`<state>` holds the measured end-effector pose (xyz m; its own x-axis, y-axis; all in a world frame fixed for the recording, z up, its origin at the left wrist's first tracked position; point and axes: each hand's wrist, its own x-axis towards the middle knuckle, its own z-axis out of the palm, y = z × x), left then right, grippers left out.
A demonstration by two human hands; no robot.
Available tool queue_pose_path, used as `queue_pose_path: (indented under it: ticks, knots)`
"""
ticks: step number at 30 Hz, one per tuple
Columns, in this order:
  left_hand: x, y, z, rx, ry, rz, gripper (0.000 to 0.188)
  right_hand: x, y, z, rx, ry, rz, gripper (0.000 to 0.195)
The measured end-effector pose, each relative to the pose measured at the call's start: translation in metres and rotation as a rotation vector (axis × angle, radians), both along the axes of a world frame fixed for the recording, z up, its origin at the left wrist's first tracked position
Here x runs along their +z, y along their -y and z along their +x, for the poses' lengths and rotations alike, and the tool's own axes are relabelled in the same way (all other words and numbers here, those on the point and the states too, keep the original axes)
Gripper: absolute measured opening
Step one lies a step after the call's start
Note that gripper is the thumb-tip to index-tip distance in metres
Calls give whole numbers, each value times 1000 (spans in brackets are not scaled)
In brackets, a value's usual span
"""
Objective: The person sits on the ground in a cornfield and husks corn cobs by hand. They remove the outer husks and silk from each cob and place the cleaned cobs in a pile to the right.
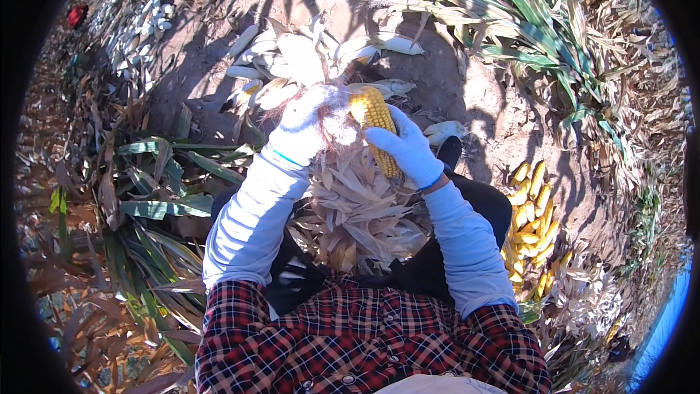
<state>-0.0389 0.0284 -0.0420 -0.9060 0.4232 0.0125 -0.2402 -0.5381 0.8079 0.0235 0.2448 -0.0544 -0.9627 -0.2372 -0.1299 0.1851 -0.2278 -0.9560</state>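
Observation:
My right hand [402, 145], in a white glove, grips a husked yellow corn cob [375, 120] that slants in front of me. Close by on its left is my gloved left hand [317, 120], with reddish-brown corn silk hanging about its fingers; glare hides whether it holds anything. Just beyond the hands, ears of corn in pale husks [262, 60] lie on the soil. Below the hands, a heap of dry stripped husks [361, 213] fills the space between my legs.
A pile of husked yellow cobs [533, 224] lies to the right, with loose husks [585, 290] behind it. Cut corn stalks [525, 16] lie at the upper right, and more leafy stalks [164, 208] at the left. Farther off at the upper left are pale ears [147, 24].

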Motion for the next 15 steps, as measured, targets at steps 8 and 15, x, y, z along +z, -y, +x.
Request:
queue_pose_path:
  ticks: [8, 15]
  knots:
    - [26, 26, -30, -102, 112, 509, 16, -3, -11, 8, 135, 243, -155, 54]
    - [-55, 28, -53, -57, -268, -1149, 28, -12, -89, -4, -616, 371, -841, 43]
